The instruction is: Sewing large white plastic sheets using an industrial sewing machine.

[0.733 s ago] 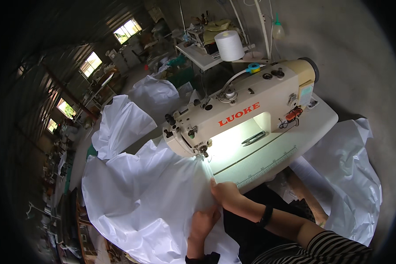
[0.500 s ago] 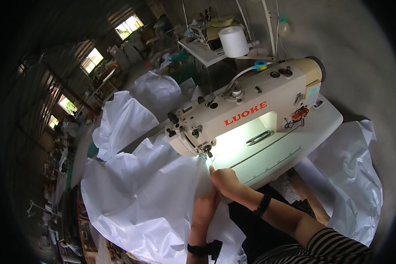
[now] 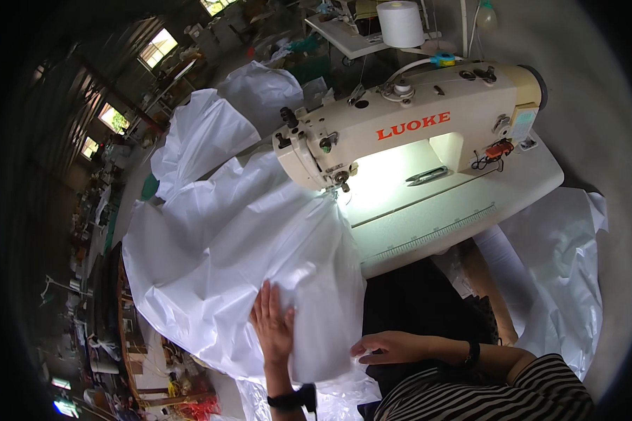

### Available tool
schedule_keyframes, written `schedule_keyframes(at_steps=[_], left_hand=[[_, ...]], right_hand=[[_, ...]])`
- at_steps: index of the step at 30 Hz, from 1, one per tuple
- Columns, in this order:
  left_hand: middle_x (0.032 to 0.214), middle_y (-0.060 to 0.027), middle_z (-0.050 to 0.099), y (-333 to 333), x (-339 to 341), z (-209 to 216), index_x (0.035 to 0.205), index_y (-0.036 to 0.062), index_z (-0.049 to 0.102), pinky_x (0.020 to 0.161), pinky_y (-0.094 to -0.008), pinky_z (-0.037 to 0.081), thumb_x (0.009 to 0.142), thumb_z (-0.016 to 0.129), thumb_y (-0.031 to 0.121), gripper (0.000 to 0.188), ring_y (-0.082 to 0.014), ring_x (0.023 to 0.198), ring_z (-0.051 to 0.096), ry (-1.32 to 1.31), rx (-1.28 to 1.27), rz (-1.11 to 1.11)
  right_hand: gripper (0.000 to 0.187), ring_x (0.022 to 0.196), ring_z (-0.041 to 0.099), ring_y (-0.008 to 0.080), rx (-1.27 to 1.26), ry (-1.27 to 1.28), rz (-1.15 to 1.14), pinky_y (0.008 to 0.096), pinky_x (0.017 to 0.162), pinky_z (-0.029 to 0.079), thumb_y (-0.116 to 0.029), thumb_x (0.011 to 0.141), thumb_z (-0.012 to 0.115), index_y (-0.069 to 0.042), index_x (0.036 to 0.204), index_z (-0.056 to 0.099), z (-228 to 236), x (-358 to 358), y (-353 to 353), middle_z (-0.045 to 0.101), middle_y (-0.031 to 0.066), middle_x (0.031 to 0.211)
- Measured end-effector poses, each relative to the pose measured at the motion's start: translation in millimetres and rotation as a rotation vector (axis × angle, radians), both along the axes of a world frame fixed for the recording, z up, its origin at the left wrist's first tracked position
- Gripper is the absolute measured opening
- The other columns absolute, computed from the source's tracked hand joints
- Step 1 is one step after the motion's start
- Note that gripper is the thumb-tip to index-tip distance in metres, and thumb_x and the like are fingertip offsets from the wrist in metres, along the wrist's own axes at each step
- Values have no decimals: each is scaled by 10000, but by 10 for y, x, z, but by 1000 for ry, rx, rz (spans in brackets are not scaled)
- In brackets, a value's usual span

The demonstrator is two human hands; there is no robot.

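A large, glossy white sheet (image 3: 211, 245), plastic-looking and creased, spreads left of the sewing machine (image 3: 407, 116) and runs under its needle area. My left hand (image 3: 272, 326) lies flat on the sheet with its fingers stretched out, near the front. At the sheet's right edge, my right hand (image 3: 393, 347) has its thumb and forefinger closed on the material, low beside my lap. Both hands are well below the needle. A lamp glow lights the machine bed (image 3: 393, 203), where a pair of thread snips (image 3: 427, 175) rests.
More white sheeting is bunched behind the machine (image 3: 203, 137), and another piece (image 3: 555, 266) hangs at the right. A white thread cone (image 3: 400, 24) stands at the back near another worktable (image 3: 351, 38). Cluttered shelving lines the left side.
Both hands have left the needle area and come down toward me. My left hand now lies flat on the sheet; my right is at its edge. The machine appears higher in view.
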State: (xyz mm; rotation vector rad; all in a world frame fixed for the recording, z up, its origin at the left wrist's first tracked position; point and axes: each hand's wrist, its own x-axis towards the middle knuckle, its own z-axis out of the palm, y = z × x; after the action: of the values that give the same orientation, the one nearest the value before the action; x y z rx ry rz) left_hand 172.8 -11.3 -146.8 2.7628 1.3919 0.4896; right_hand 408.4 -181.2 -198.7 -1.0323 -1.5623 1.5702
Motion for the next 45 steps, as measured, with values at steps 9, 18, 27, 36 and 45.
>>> schedule_keyframes(at_steps=[9,18,27,36,45], left_hand=[[1454,-164,491,1177,-133,283,1428,56,462,1106,-423,349,875,621,160,584,-349,1316,472,-211,-80,-239],[1115,-120,679,576,-584,568,1128,-31,652,989,-310,464,994,484,43,227,-217,1072,635,-945,-108,89],[1336,-165,573,-299,-1350,-539,1307,105,588,1048,-425,440,797,743,314,572,-294,1248,543,238,-147,154],[901,-130,709,-410,-2119,-108,1007,61,699,796,-434,539,834,665,214,234,-322,867,683,447,-45,619],[1120,-200,646,4,-1147,-219,1171,22,628,895,-391,507,832,720,205,395,-350,1048,627,-274,154,40]], right_hand=[[254,829,676,243,184,-324,-710,317,709,537,-286,889,702,-48,956,644,-108,-171,300,663,95,924],[229,1037,622,297,784,-309,-314,400,875,518,-150,908,642,-67,1120,617,539,-529,802,644,104,1096],[259,912,617,254,414,-341,18,335,848,501,-132,913,609,-7,1139,629,990,-417,2317,672,151,1054],[418,1084,632,263,-330,-367,13,363,909,506,-195,918,659,9,1269,563,170,419,482,613,196,1235],[463,1185,579,219,-544,-1,58,403,1025,459,-334,1006,555,-9,1335,537,-571,-645,533,612,95,1269]])
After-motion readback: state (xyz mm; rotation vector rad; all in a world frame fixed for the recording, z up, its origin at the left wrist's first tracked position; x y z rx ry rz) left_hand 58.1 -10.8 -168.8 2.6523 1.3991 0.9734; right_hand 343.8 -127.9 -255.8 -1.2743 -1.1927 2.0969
